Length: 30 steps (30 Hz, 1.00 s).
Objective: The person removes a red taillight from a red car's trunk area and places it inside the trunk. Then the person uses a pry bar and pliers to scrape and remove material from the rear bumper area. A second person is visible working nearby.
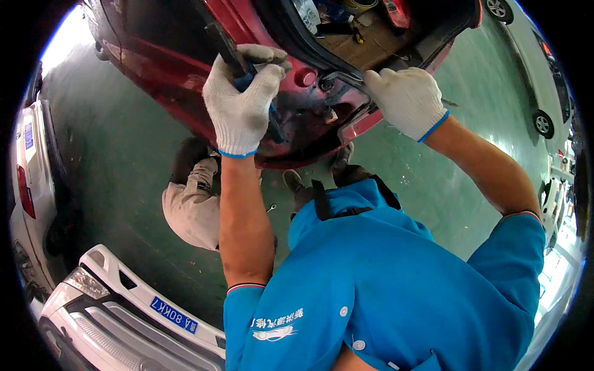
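Observation:
The rear of a red car stands in front of me, its trunk open and the body at its rear corner bare and dented. My left hand, in a white knit glove, is closed round a long dark tool with a blue grip; its kind is unclear. My right hand, gloved likewise, is closed at the trunk's edge on a thin metal bar. One end of the bar reaches the red panel by a round hole, and a thin end sticks out behind the glove.
A person in beige clothes crouches by the car at my left. A wrench lies on the green floor. Inside the trunk are a red tail lamp and loose items. A white bumper and parked cars stand around.

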Motion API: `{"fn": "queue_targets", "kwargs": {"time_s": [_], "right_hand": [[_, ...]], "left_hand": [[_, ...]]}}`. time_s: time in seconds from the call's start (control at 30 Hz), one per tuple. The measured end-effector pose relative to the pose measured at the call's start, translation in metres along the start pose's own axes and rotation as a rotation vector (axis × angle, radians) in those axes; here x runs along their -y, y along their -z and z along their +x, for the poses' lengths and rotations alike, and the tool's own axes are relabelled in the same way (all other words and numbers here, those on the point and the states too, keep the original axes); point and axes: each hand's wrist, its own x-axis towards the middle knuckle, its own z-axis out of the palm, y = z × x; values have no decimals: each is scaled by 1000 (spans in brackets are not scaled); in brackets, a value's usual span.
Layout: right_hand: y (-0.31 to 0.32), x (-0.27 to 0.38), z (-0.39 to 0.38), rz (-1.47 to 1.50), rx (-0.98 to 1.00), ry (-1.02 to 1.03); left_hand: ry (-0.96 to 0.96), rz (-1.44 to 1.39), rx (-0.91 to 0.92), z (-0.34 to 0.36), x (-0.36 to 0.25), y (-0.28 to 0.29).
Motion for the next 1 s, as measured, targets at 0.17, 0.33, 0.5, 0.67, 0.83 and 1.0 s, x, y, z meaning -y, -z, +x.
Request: {"fn": "queue_targets", "kwargs": {"time_s": [0.17,0.33,0.5,0.67,0.83,1.0], "right_hand": [[-4,-4,13,12,83,-2],[-8,-15,26,-40,19,132],[8,-29,47,-75,127,239],[24,-39,105,-117,143,587],[25,-51,92,-83,122,552],[4,-30,33,306,356,86]], "left_hand": [[6,91,22,0,-5,0],[12,112,-64,-1,-2,-6],[8,129,-74,-2,-2,-7],[3,50,-61,-6,-6,0],[34,144,-18,-5,-11,-6],[45,144,-47,-4,-12,-1]]}}
